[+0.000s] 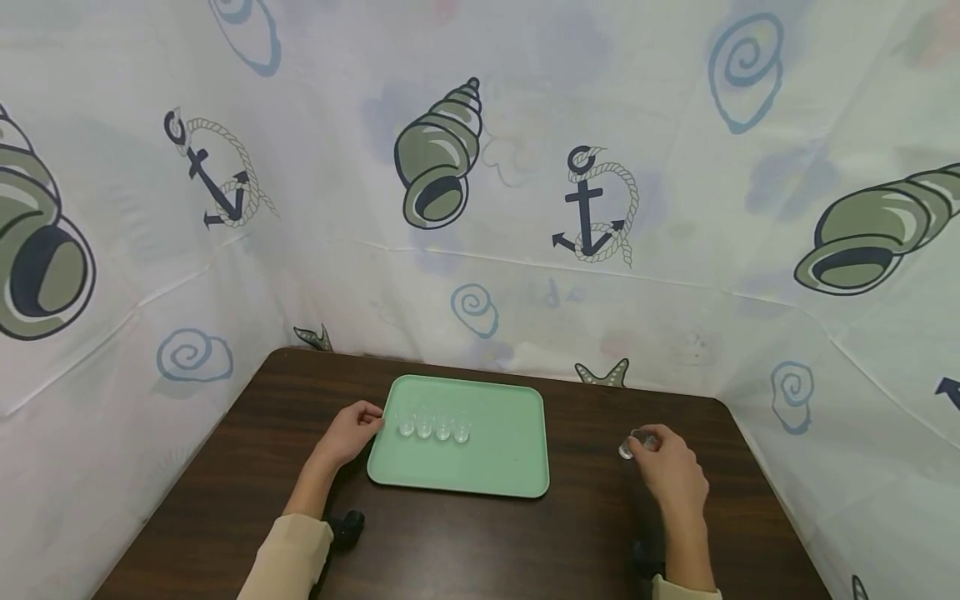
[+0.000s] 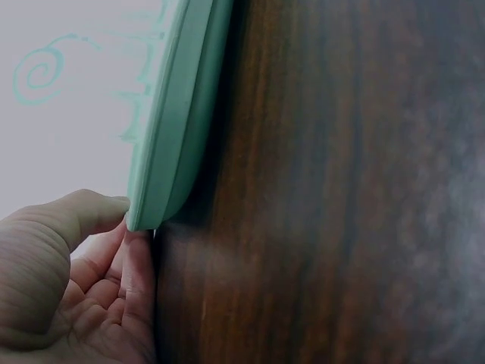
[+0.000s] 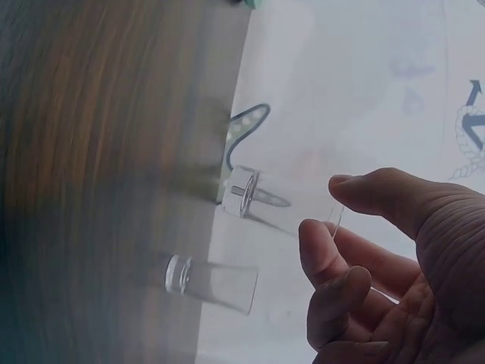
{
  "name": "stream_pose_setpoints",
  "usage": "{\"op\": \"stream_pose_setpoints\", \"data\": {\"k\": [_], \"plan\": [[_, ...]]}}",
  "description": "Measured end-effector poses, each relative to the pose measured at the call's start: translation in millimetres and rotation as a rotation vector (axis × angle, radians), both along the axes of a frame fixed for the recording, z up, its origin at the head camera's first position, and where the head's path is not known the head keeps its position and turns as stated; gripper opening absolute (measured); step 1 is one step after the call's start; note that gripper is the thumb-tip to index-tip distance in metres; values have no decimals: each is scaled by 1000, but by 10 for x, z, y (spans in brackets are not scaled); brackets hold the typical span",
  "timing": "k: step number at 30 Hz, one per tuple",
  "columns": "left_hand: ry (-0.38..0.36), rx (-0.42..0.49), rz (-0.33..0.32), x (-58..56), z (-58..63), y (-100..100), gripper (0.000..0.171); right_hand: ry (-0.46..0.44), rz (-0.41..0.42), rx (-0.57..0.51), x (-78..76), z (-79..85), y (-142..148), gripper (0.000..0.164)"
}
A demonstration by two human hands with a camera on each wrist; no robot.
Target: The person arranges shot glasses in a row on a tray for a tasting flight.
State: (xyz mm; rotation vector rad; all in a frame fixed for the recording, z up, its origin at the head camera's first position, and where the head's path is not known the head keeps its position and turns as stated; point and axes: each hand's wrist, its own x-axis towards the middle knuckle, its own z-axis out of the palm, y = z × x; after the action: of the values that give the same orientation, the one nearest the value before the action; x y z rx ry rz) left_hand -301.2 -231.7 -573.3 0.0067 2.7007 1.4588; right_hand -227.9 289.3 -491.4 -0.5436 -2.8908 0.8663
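My left hand (image 1: 352,433) is at the left edge of a mint-green tray (image 1: 510,450). In the left wrist view the thumb and fingers (image 2: 136,280) pinch the tray's corner. A row of several small clear shot glasses (image 1: 442,430) stands on the tray's left half. To the right of the tray, my right hand (image 1: 672,475) holds another clear shot glass (image 3: 244,193) by its rim, thumb against fingers, base pointing down over the table. A second shot glass (image 3: 216,286) stands upright on the table beside the held one.
The dark wood-grain table (image 1: 450,550) has rounded back corners. A pale cloth (image 1: 525,308) printed with shells, anchors and starfish hangs behind it and at both sides. A black wrist device (image 1: 348,531) sits at the left wrist.
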Motion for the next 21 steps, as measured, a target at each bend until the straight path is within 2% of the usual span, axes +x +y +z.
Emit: {"op": "stream_pose_setpoints", "data": {"k": [21], "plan": [[-9, 3, 5, -12, -5, 10, 26, 90, 60, -55, -107, 68, -512, 45]]}}
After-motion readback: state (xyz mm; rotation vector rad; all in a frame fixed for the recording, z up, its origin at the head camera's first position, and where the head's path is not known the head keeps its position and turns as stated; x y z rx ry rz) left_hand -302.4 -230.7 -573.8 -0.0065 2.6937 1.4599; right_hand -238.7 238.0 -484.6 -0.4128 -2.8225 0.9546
